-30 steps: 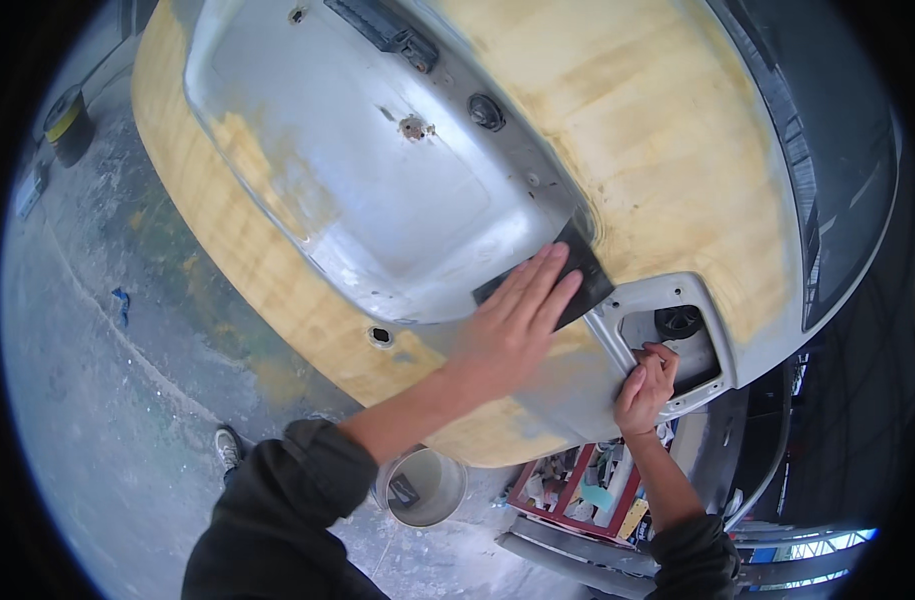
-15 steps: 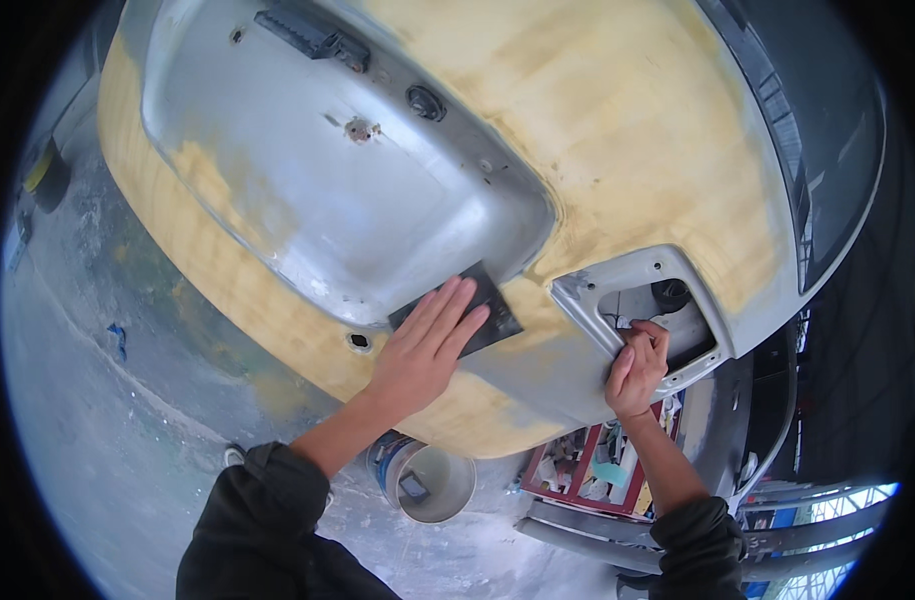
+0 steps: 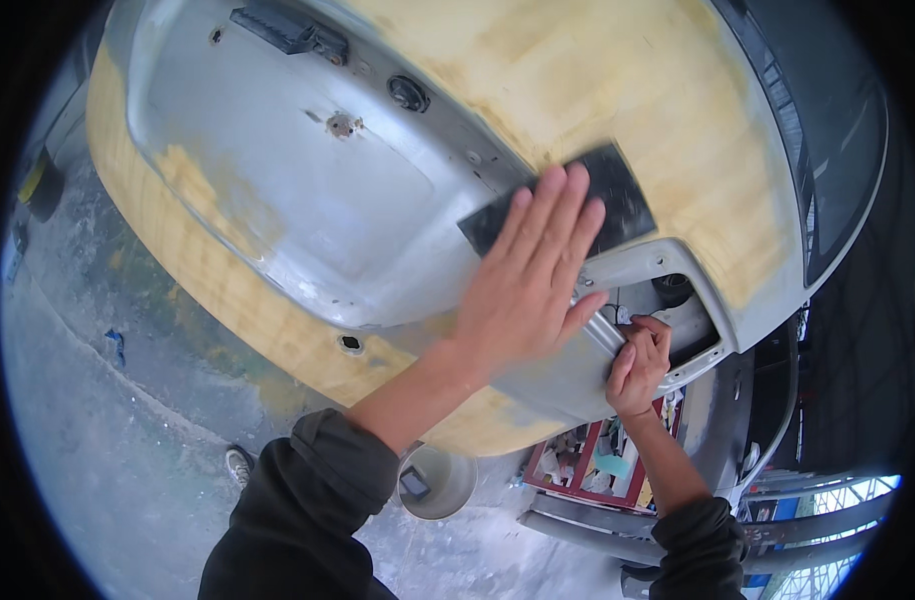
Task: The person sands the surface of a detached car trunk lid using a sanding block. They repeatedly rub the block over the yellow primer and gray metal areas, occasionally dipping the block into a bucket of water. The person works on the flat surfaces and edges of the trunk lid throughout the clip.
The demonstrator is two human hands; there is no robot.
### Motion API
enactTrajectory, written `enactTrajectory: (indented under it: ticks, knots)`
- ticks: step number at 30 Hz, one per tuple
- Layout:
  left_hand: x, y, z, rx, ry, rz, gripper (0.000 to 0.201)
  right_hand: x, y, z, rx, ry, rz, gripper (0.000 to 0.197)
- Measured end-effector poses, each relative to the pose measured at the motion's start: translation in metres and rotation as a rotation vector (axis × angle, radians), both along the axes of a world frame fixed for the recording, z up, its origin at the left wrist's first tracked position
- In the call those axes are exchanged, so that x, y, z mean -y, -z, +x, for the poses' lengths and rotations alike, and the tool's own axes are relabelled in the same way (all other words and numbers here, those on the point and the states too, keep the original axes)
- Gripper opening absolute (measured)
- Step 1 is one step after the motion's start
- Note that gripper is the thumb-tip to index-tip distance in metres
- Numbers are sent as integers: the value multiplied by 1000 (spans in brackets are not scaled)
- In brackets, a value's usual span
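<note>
My left hand (image 3: 527,270) lies with fingers stretched out on a black sheet of sandpaper (image 3: 622,195), pressing it to the car's tailgate (image 3: 667,90). The sheet sits above the lamp opening (image 3: 692,335), across the corner of the grey recess (image 3: 277,190). Yellowish patches and bare grey mark the tailgate's surface. My right hand (image 3: 639,368) is curled around the lower-left edge of the lamp opening, fingers bent inside it. The palm side of my left hand and the sheet's underside are hidden.
Below the tailgate, a bucket (image 3: 437,485) stands on the grey floor (image 3: 147,480). A red-framed rack (image 3: 597,460) of small items and grey curved bumpers (image 3: 587,525) are at the lower right. Dark window glass (image 3: 847,150) borders the panel on the right.
My left hand has slid up and to the right with the sandpaper, from the panel below the recess to the area above the lamp opening. My right hand keeps its place.
</note>
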State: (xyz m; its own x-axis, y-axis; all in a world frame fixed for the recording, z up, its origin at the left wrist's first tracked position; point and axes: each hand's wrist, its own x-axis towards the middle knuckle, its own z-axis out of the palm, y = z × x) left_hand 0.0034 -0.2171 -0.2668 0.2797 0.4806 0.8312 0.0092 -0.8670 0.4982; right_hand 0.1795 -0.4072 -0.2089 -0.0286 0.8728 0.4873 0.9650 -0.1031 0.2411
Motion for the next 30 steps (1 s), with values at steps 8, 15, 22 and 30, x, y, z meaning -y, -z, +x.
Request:
enactTrajectory:
  ticks: [8,15,22,30]
  knots:
    - [-31,-15,-5,24,-93,33,91,3,-4,2,6,5,1,22]
    - [0,22,-14,-76,109,38,94,0,-1,3,-4,-1,-2,22]
    - [-57,-10,0,196,-303,-5,99,-2,-2,0,-6,-18,16,20]
    - [-6,23,-26,-60,141,12,92,2,-3,1,11,0,24,21]
